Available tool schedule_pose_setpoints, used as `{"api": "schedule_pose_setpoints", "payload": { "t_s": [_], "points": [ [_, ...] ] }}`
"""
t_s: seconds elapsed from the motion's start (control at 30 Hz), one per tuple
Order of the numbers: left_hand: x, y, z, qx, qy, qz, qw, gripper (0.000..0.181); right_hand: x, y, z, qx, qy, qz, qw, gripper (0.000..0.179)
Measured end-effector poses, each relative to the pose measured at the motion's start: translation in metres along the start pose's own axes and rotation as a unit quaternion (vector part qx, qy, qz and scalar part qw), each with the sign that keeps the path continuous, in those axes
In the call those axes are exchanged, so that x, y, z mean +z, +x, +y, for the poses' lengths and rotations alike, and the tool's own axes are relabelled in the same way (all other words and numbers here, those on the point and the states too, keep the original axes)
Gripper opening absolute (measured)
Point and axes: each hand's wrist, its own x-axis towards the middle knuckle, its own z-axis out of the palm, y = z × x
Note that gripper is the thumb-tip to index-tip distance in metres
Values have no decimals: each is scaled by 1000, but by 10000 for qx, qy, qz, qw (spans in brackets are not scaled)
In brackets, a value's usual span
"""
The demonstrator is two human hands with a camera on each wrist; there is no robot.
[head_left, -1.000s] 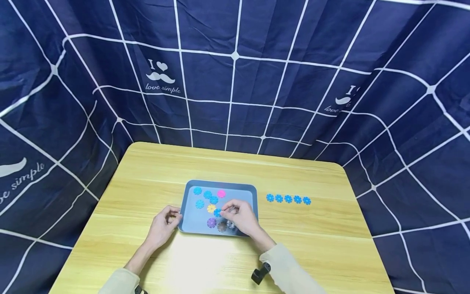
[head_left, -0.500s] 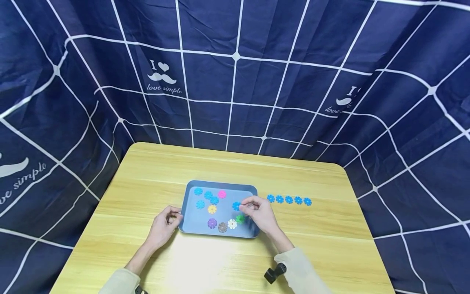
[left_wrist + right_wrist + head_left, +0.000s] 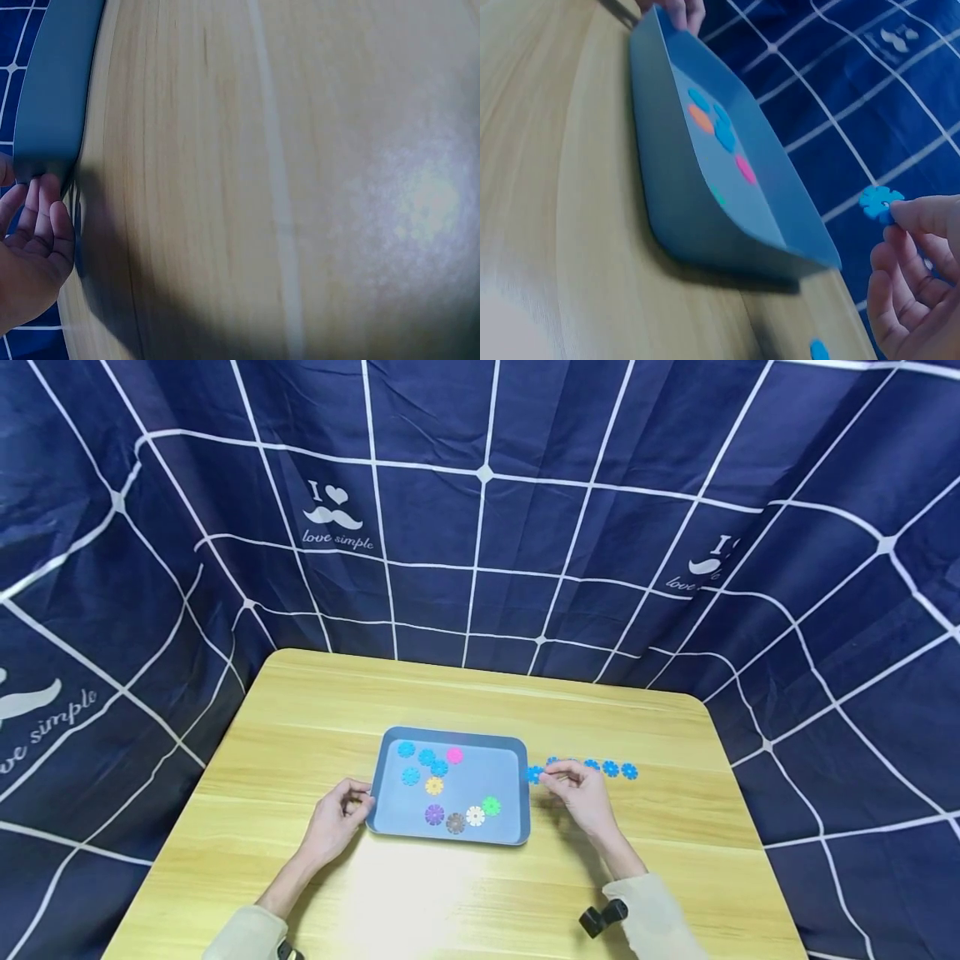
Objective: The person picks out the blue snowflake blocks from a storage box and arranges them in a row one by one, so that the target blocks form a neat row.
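Between thumb and fingertips, my right hand (image 3: 583, 797) pinches a blue notched plastic disc (image 3: 535, 774) just beyond the tray's right rim. The right wrist view shows this blue disc (image 3: 881, 204) held up with its centre hole visible. A row of several similar blue discs (image 3: 611, 769) lies on the table, partly covered by that hand. My left hand (image 3: 333, 821) grips the left edge of the blue-grey tray (image 3: 450, 837). Inside the tray lie several light-blue discs (image 3: 410, 776), plus pink (image 3: 454, 756), yellow (image 3: 434, 786), purple (image 3: 434, 814), brown (image 3: 455, 823), white (image 3: 476, 816) and green (image 3: 491, 807) ones.
The wooden table (image 3: 337, 693) has rounded far corners. A dark blue curtain (image 3: 427, 518) with white grid lines surrounds it at the back and both sides. Bright glare falls on the wood before the tray.
My right hand has carried a blue disc from mid-tray rightward, past the rim, toward the row. White and green discs it had covered now show fully. The left hand stays put.
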Motion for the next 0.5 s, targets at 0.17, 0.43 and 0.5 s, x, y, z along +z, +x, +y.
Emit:
{"api": "schedule_pose_setpoints", "payload": {
  "t_s": [0.17,0.43,0.5],
  "points": [
    [0,0,1,-35,-16,-10,10000,21,-26,0,8,123,72,369,9992,30],
    [0,0,0,-17,-23,-10,10000,21,-65,5,24,426,96,978,9942,30],
    [-1,0,-1,-1,-12,-15,10000,21,-73,7,28,507,148,1138,9921,27]
  ]
}}
